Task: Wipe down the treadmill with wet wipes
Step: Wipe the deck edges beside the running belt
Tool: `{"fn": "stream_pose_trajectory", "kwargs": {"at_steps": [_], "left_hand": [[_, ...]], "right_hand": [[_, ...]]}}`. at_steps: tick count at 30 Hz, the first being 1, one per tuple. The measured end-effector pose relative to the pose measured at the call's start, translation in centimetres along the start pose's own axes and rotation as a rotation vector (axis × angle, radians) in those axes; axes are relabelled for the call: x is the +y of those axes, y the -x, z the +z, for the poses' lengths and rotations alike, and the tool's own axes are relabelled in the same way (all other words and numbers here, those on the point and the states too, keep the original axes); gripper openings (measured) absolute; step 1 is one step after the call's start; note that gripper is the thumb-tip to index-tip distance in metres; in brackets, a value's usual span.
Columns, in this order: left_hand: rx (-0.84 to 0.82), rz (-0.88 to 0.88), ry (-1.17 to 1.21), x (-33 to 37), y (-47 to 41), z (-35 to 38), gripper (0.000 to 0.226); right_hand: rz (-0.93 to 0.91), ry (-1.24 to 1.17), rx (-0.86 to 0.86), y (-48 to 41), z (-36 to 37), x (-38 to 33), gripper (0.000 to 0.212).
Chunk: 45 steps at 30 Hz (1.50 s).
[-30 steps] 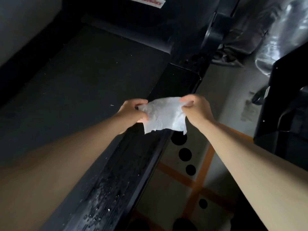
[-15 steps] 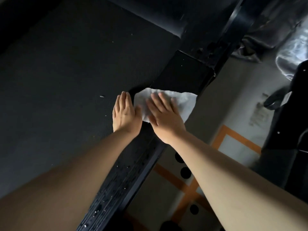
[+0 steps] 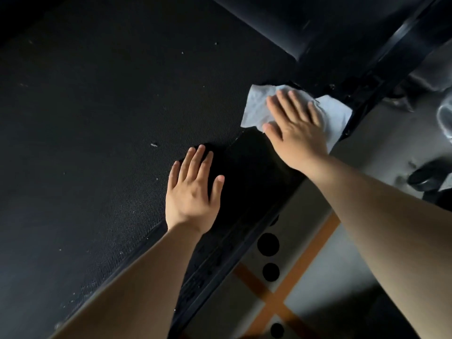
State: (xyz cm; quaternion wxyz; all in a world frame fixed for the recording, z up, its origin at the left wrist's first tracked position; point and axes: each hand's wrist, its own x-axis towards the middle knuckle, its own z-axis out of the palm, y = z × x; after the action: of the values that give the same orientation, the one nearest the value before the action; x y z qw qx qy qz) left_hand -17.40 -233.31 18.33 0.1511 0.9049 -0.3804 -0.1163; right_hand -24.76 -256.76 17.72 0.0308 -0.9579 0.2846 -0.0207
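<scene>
Right hand lying flat on wet wipe, fingers straight and slightly spread, pressing wipe down, gripping nothing. Wipe lying spread across far end of treadmill side rail, one corner overlapping belt, opposite edge reaching rail's outer side next to floor. Left hand resting palm-down across belt edge and rail, fingers extended, holding nothing, apart from wipe. White specks showing on belt. Orange tape lines crossing on floor beside rail.
</scene>
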Motion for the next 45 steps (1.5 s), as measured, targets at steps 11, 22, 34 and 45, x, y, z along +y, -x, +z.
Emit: {"fn": "stream_pose_trajectory", "kwargs": {"at_steps": [11,22,34,45], "left_hand": [[0.001,-0.005,-0.014,-0.1,0.0,0.0,0.066],[0.005,0.001,-0.034,-0.1,-0.2,0.1,0.066],[0.0,0.002,-0.035,-0.2,-0.3,0.1,0.066],[0.014,-0.005,-0.02,-0.2,-0.2,0.1,0.062]], "right_hand": [[0.051,0.032,-0.047,-0.3,-0.2,-1.0,0.063],[-0.131,0.014,-0.076,-0.6,-0.8,2.0,0.072],[-0.133,-0.03,0.195,2.3,0.8,-0.3,0.05],[0.236,-0.062,0.134,4.1,0.5,-2.4,0.051]]}}
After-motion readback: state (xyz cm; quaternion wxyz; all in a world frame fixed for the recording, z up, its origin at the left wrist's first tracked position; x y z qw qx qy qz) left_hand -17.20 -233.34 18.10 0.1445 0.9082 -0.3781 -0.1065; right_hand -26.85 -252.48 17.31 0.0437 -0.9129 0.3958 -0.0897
